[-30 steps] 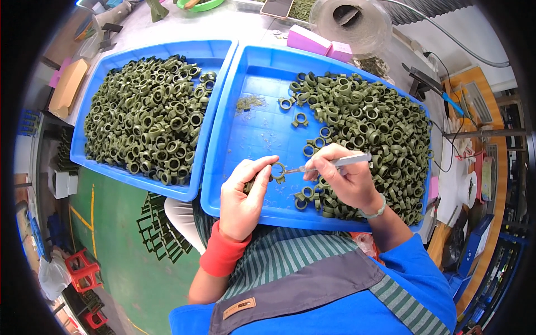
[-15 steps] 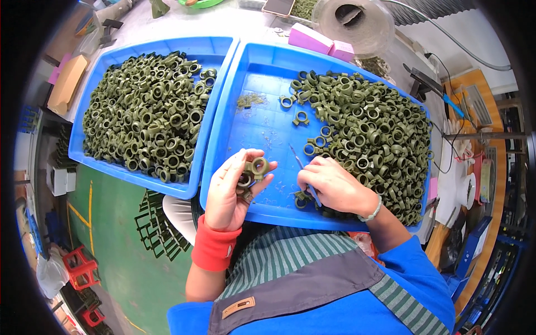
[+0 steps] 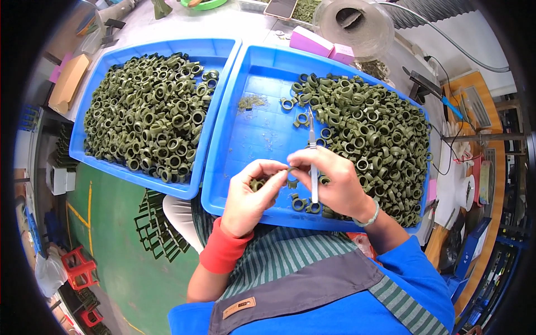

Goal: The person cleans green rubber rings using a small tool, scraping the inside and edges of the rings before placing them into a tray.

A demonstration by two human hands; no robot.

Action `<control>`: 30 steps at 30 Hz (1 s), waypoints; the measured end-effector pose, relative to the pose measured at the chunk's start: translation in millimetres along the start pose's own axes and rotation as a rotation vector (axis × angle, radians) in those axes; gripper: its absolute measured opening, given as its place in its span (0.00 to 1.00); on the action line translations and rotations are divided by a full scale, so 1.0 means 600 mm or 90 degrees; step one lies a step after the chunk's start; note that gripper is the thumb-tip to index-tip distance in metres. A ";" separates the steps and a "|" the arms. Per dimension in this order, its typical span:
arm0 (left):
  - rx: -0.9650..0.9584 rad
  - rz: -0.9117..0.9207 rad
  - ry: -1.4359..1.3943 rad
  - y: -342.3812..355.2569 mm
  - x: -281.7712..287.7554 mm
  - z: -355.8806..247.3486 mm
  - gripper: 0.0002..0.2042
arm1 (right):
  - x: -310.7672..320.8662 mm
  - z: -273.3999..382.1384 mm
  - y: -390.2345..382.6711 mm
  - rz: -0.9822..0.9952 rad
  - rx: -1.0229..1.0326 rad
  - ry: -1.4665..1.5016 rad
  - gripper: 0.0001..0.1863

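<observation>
My left hand point(image 3: 254, 195), with a red wristband, is closed with olive-green plastic rings point(image 3: 257, 184) cupped in its palm. Its thumb and forefinger meet my right fingertips at one small green ring point(image 3: 292, 177), over the near part of the right blue tray point(image 3: 229, 184). In my right hand point(image 3: 334, 181) lies a slim silver scalpel point(image 3: 314, 187), its pointed end aimed away from me. The right fingers are pinched together at the small ring, and partly hide it. A few loose green rings point(image 3: 298, 204) lie in the tray just below my hands.
A heap of green rings point(image 3: 385, 139) fills the tray's right side; thin green scraps point(image 3: 251, 102) lie at its left. Another blue tray point(image 3: 78, 131), piled with rings, adjoins on the left. Pink boxes point(image 3: 311, 42), a phone point(image 3: 280, 8) and a round metal duct point(image 3: 353, 25) stand beyond.
My hands have come together at one ring, the left moving right and turning over. The scalpel has swung from slanting down into the tray to pointing away from me.
</observation>
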State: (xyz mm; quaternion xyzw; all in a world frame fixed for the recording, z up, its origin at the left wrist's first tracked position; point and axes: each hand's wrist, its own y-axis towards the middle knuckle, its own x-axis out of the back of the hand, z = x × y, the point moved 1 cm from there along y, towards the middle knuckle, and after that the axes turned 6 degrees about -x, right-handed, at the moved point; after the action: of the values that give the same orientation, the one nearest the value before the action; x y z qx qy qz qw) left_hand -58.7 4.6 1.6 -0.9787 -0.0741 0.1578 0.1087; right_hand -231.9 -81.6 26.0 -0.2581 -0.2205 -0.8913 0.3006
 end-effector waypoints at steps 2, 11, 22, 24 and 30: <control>0.012 -0.018 -0.016 0.000 0.007 0.000 0.08 | 0.007 -0.003 0.001 -0.054 -0.089 0.142 0.16; -0.034 -0.095 -0.036 0.002 0.012 -0.006 0.06 | 0.042 -0.020 -0.011 -0.025 -0.090 0.364 0.15; -0.081 -0.160 -0.055 0.002 0.002 -0.001 0.04 | 0.020 0.009 -0.008 -0.081 0.190 0.000 0.15; -0.086 -0.161 -0.054 0.002 0.002 -0.001 0.04 | 0.014 0.018 -0.014 -0.081 0.216 -0.053 0.17; -0.096 -0.137 -0.049 0.002 -0.001 -0.004 0.05 | -0.006 0.004 -0.026 -0.201 -0.003 0.343 0.14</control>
State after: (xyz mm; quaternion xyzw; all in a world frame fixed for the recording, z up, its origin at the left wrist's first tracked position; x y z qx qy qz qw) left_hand -58.6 2.7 3.7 -0.9637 -0.1943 0.1767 0.0478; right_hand -238.9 -67.8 22.1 0.0241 -0.1681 -0.9638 0.2054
